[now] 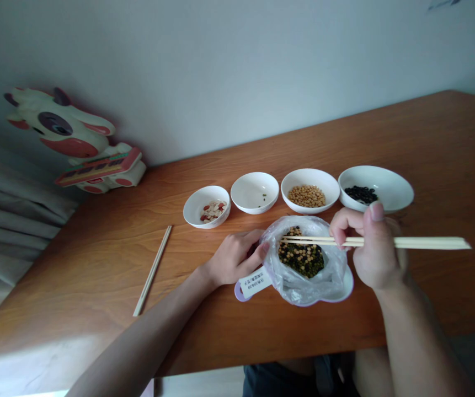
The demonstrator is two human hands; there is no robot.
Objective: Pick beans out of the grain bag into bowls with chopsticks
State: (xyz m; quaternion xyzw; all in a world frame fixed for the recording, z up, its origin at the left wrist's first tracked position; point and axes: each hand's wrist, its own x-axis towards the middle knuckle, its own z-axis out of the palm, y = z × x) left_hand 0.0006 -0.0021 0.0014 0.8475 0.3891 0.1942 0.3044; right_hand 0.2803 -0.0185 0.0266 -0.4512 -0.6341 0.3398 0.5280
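My right hand (pixel 375 251) grips a pair of light wooden chopsticks (pixel 427 242). Their tips touch or hover over mixed beans (pixel 303 263), small green ones with yellow and a few black among them. These beans lie in a clear plastic bag (pixel 295 289) spread open over a light purple dish (pixel 241 292) with a handle. A white paper label (pixel 256 282) sits on that handle. At the bag's left edge, my left hand (pixel 235 256) has its thumb and fingers closed on the plastic; the fingertips are partly hidden.
Behind the bag stand white bowls in a row: one with nuts or seed pieces (pixel 190 212), one with a few green bits (pixel 257 187), one of yellow beans (pixel 332 190), one of black beans (pixel 394 190). Another chopstick pair (pixel 153 270) and a cow toy (pixel 92 143) are left.
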